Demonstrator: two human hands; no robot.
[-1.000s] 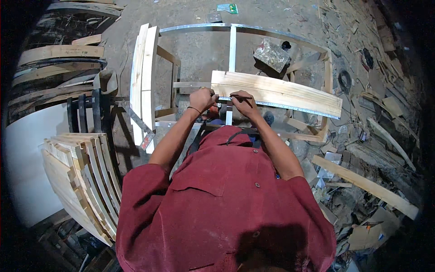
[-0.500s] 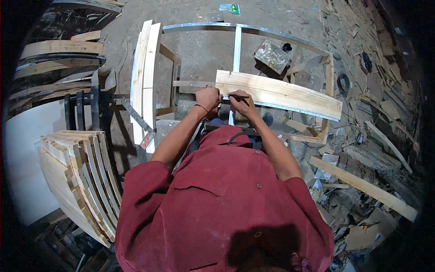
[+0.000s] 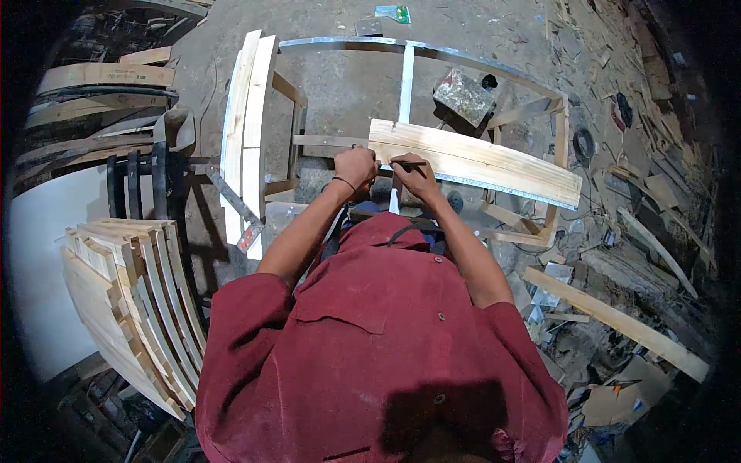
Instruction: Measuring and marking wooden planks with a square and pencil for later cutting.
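Note:
Two pale boards lie side by side across the wooden frame, with a thin marked strip along their near edge. My left hand is closed at their left end, on something partly hidden beneath the fingers that I cannot make out. My right hand grips a dark pencil-like stick at the boards' near edge, close to that end. More long pale boards lie lengthwise on the frame's left side, with a metal square over their near part.
Stacked cut boards lean at the lower left beside a white panel; more lumber lies above. A metal block stands inside the frame. A long plank, scraps and cables litter the right side.
The view has shifted slightly, the stacks at the left sitting a little higher. Both my hands stay at the boards' left end, with only small finger movements.

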